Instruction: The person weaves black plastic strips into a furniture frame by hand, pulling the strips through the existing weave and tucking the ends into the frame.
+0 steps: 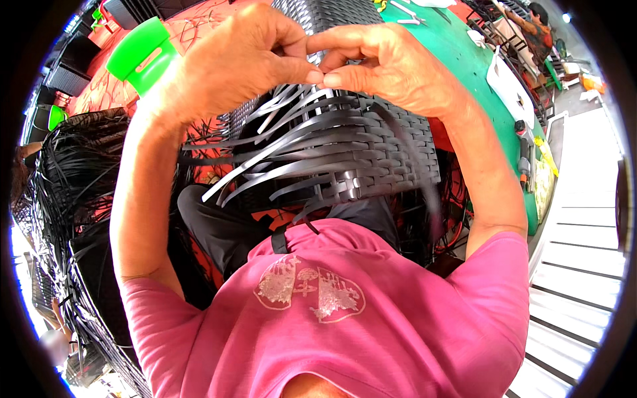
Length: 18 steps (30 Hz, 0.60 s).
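A half-woven piece of dark grey wicker furniture point(391, 146) stands in front of my knees, its weave made of flat plastic strips. Loose strip ends point(292, 156) fan out from its left side. Above the woven edge my left hand point(249, 63) and my right hand point(391, 69) meet, thumb tips touching, both with fingers pinched closed. A thin plastic strip point(413, 146), smeared by motion, trails down from beneath my right hand over the weave. The part between the fingertips is mostly hidden.
A bright green plastic stool point(142, 56) stands at the far left on the red floor covering. Bundles of black strips point(76, 172) hang at the left. Tools point(524, 156) lie on the green surface at the right, near a white slatted surface point(577, 265). Another person point(534, 30) is at far right.
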{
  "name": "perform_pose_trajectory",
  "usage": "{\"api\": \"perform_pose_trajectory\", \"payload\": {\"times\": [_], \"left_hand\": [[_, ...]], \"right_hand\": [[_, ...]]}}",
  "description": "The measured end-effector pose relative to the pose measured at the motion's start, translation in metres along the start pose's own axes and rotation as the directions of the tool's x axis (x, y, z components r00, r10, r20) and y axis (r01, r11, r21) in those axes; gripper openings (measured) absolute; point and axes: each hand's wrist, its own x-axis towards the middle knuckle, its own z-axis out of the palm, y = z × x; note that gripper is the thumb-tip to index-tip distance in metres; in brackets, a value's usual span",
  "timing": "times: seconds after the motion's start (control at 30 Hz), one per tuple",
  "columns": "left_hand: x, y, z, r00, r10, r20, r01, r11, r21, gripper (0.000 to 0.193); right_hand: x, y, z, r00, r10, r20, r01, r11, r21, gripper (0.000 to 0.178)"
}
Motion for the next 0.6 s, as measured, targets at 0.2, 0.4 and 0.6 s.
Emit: {"api": "perform_pose_trajectory", "payload": {"times": [0.2,0.4,0.6], "left_hand": [[-0.018,-0.016,-0.050,0.999,0.032,0.023,-0.028,0.990,-0.140,0.018],[-0.012,-0.008,-0.039,0.990,0.086,-0.114,-0.103,0.983,-0.152,0.015],[0.001,0.061,-0.020,0.968,0.087,-0.234,-0.132,0.974,-0.184,0.007]], "right_hand": [[-0.004,0.012,-0.037,0.999,0.037,-0.005,-0.034,0.961,0.275,0.022],[-0.019,-0.005,-0.050,0.998,0.054,0.039,-0.060,0.980,0.189,0.025],[-0.034,-0.050,-0.052,0.999,-0.034,-0.037,0.044,0.951,0.305,0.026]]}}
